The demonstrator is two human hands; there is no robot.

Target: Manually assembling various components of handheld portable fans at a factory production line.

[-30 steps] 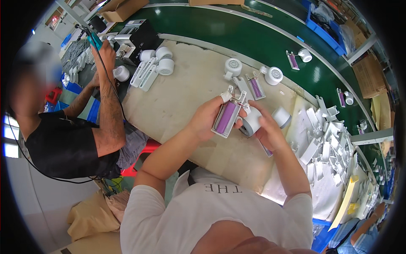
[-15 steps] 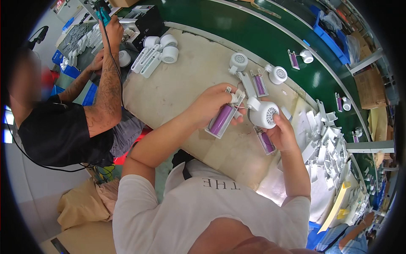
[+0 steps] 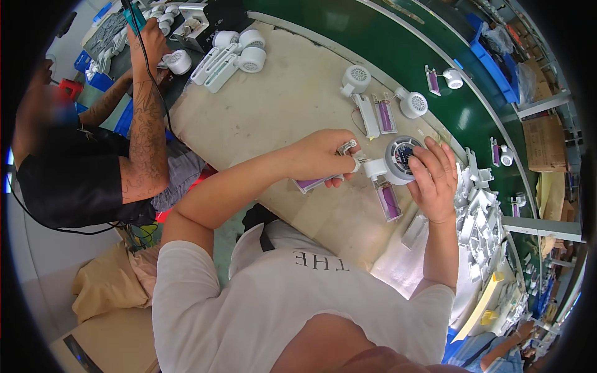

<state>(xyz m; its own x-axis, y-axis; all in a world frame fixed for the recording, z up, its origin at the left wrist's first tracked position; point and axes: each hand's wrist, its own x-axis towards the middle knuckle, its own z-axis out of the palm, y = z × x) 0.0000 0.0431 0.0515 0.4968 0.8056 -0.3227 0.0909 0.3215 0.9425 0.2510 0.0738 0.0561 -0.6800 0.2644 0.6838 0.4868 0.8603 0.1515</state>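
My left hand is closed around the white handle part of a handheld fan, and a purple battery shows below its fingers. The fan's round head is turned with its open side up, showing a dark circuit board inside a grey ring. My right hand grips that head at its right rim, fingers laid over the edge. Just below the head lies another open handle with a purple battery. Beyond my hands, two more fan heads lie near a white handle cover and a battery-filled handle.
Several assembled white fans lie at the table's far left. White plastic parts are heaped at the right. A green conveyor carrying fan units runs behind the table. At left, a co-worker holds a teal tool.
The fan head has been turned over, from its grille to its open side with the circuit board. My left hand has rotated the handle, and my right fingers have shifted onto the head's far rim.
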